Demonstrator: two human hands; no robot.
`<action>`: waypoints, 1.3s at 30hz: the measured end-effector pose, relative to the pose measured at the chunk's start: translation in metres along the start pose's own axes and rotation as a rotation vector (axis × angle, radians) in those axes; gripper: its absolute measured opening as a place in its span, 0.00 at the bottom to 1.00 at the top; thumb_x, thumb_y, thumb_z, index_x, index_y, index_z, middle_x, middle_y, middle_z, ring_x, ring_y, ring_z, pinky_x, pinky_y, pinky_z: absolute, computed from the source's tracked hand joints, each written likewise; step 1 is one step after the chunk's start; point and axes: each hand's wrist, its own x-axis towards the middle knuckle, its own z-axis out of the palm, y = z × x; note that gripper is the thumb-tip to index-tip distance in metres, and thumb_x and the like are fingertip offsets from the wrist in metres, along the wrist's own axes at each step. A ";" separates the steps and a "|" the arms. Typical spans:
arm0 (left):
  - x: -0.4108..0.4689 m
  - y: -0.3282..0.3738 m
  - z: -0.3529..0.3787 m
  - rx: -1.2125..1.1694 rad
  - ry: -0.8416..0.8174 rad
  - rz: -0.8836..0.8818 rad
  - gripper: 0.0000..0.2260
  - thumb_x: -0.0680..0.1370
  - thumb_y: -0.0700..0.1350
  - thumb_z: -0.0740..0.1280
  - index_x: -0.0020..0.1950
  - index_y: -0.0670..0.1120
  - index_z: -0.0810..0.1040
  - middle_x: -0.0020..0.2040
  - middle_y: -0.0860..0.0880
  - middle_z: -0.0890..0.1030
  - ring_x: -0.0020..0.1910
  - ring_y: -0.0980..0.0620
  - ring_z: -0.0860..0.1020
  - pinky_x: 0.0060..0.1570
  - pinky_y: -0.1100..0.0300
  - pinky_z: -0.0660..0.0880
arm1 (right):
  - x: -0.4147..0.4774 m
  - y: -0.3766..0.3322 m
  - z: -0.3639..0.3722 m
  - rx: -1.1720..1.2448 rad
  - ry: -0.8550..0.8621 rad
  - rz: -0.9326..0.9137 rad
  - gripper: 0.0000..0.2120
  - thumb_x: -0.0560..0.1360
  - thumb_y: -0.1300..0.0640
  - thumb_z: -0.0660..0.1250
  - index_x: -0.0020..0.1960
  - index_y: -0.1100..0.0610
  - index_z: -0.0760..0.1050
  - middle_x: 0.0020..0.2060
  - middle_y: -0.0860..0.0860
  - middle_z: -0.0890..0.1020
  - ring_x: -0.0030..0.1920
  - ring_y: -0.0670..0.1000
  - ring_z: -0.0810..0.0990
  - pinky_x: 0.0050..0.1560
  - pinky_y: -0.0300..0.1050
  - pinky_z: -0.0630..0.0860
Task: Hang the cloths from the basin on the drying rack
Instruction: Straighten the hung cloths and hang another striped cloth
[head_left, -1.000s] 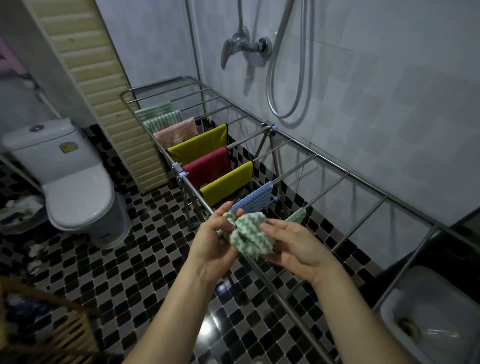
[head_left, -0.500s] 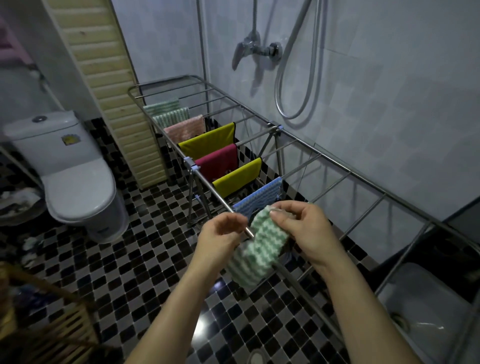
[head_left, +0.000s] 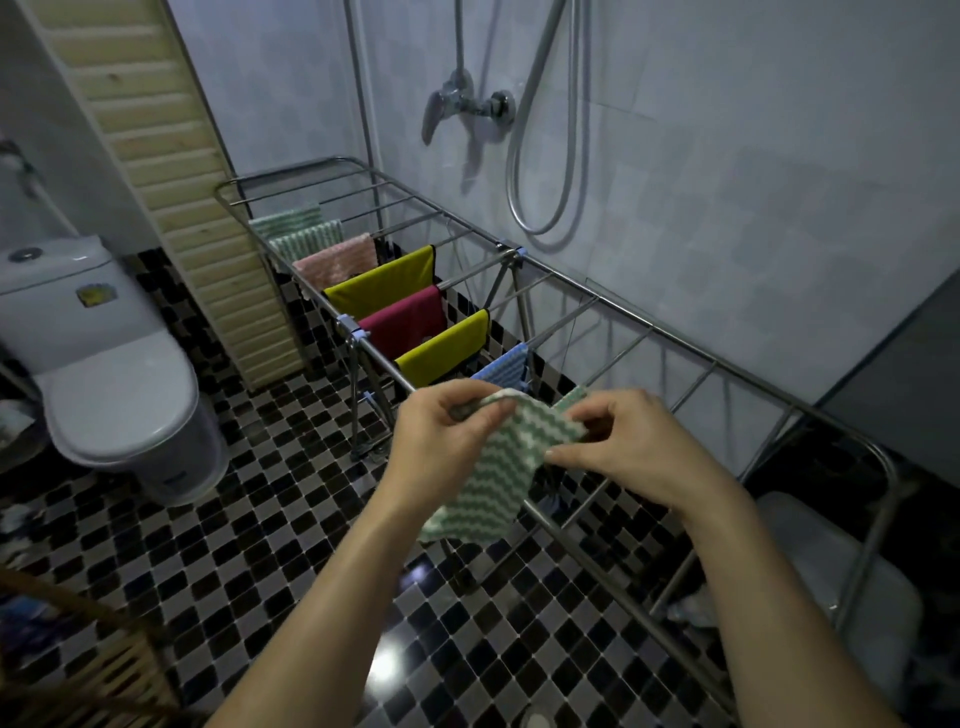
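Both hands hold a green-and-white wavy-striped cloth (head_left: 493, 467) by its top edge. My left hand (head_left: 441, 436) pinches the left corner and my right hand (head_left: 628, 447) grips the right corner. The cloth hangs spread open over the near rail of the steel drying rack (head_left: 675, 338), beside a blue cloth (head_left: 501, 371). Further along the rack hang several cloths: a yellow cloth (head_left: 441, 348), a dark red cloth (head_left: 405, 322), another yellow one (head_left: 379, 283), a pink cloth (head_left: 337, 260) and two green striped ones. The grey basin (head_left: 831, 561) sits on the floor at the lower right, under the rack's end.
A white toilet (head_left: 109, 374) stands at the left. A pale slatted wooden panel (head_left: 171, 171) leans behind the rack's far end. A shower tap (head_left: 462, 104) and hose are on the tiled wall. A wooden frame (head_left: 78, 670) fills the lower left corner. The floor is black-and-white checkered tile.
The cloth was bunched between my hands a second ago. Now it is pulled open and hangs flat, with my hands spread further apart along its top edge.
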 end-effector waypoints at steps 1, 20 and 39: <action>0.000 0.004 0.004 -0.090 -0.006 -0.041 0.03 0.76 0.43 0.70 0.45 0.47 0.84 0.40 0.53 0.83 0.42 0.55 0.81 0.41 0.58 0.79 | -0.002 0.005 -0.008 -0.074 0.012 0.005 0.07 0.66 0.52 0.78 0.43 0.47 0.82 0.39 0.42 0.83 0.41 0.41 0.80 0.43 0.39 0.75; -0.009 -0.021 0.110 -0.403 -0.255 -0.316 0.11 0.79 0.29 0.59 0.56 0.44 0.69 0.35 0.54 0.77 0.29 0.57 0.74 0.28 0.63 0.71 | 0.031 0.147 -0.104 0.586 -0.081 0.158 0.08 0.74 0.67 0.68 0.52 0.62 0.77 0.40 0.54 0.84 0.39 0.50 0.84 0.35 0.40 0.81; -0.002 -0.109 0.143 0.518 0.342 -0.417 0.09 0.76 0.39 0.69 0.55 0.48 0.79 0.49 0.54 0.76 0.45 0.58 0.76 0.42 0.70 0.70 | 0.088 0.196 -0.021 0.019 0.026 0.200 0.26 0.78 0.56 0.66 0.73 0.50 0.63 0.66 0.52 0.73 0.65 0.54 0.73 0.61 0.52 0.73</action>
